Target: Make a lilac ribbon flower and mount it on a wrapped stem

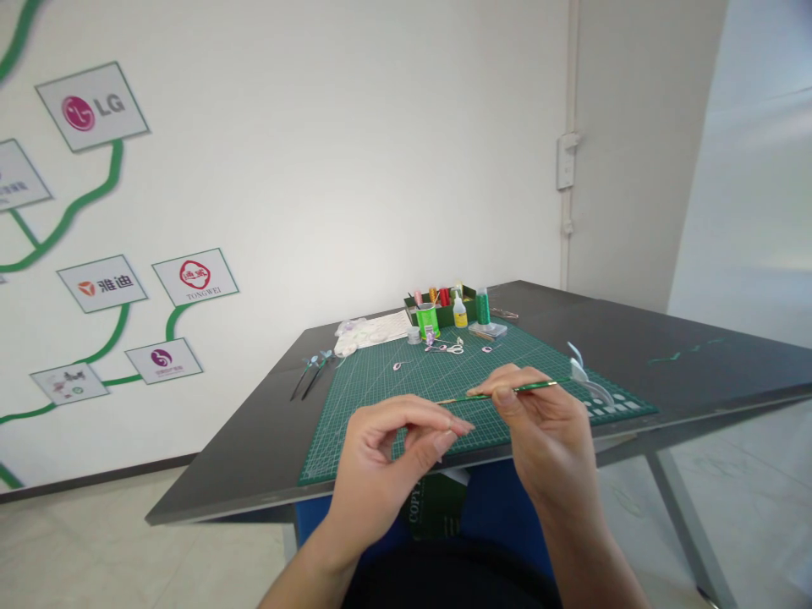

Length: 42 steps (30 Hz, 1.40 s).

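Observation:
My right hand [549, 423] is closed in a pinch around a slim green stick [526, 387] that looks like a fine paintbrush. Its thin, tan end points left, above the fingertips of my left hand [393, 457]. The left thumb and fingers come together in a pinch; whatever lies between them is too small or hidden to make out. Both hands are over the near edge of a green cutting mat [374, 406]. Beyond them, a small pale oval piece with a thin stem [397, 366] lies on the mat, with a similar piece [486, 349] farther right.
At the mat's far side stand a green can [427, 321], a glue bottle [460, 311], a green glitter tube [483, 306] and a box of thread spools [469, 296]. White-handled scissors [455, 348] lie before them. Dark-stemmed blue flowers [317, 375] are left; clear curved pieces [589, 381] right.

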### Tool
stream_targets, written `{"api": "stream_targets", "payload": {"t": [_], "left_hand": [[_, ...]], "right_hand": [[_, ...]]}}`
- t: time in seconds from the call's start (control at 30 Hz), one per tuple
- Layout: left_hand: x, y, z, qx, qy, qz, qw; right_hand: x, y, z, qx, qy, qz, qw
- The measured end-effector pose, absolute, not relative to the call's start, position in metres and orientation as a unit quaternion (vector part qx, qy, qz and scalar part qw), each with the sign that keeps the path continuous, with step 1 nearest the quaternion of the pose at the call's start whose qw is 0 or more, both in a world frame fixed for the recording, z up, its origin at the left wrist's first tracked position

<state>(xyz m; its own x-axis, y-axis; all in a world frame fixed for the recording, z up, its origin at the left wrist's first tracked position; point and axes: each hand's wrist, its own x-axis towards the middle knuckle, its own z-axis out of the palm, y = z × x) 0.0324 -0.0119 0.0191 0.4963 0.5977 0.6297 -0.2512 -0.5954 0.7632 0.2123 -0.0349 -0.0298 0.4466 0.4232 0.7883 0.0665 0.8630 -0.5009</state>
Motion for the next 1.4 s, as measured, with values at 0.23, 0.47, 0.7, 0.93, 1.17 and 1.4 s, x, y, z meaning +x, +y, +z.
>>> {"api": "stream_targets", "payload": {"t": [0.23,0.47,0.7,0.93,1.17,1.4], "left_hand": [[0.035,0.008,0.037,0.759,0.147,0.484,0.410],[0.042,0.026,0.033,0.729,0.190,0.427,0.500],[0.055,0.038,0.017,0.635,0.140,0.351,0.673],[0.060,0.031,0.004,0.592,0.118,0.345,0.719],[0.058,0.018,-0.005,0.611,0.127,0.327,0.709],[0.048,-0.002,-0.007,0.660,0.158,0.325,0.659]], "right_hand": [[0.213,-0.037,-0.031,-0.233,-0.528,0.130,0.806],[0.215,-0.035,-0.031,-0.212,-0.517,0.166,0.812],[0.210,-0.035,-0.025,-0.183,-0.479,0.213,0.832],[0.210,-0.035,-0.026,-0.190,-0.466,0.217,0.837],[0.211,-0.034,-0.030,-0.216,-0.462,0.164,0.844],[0.211,-0.034,-0.031,-0.215,-0.469,0.145,0.844]]}}
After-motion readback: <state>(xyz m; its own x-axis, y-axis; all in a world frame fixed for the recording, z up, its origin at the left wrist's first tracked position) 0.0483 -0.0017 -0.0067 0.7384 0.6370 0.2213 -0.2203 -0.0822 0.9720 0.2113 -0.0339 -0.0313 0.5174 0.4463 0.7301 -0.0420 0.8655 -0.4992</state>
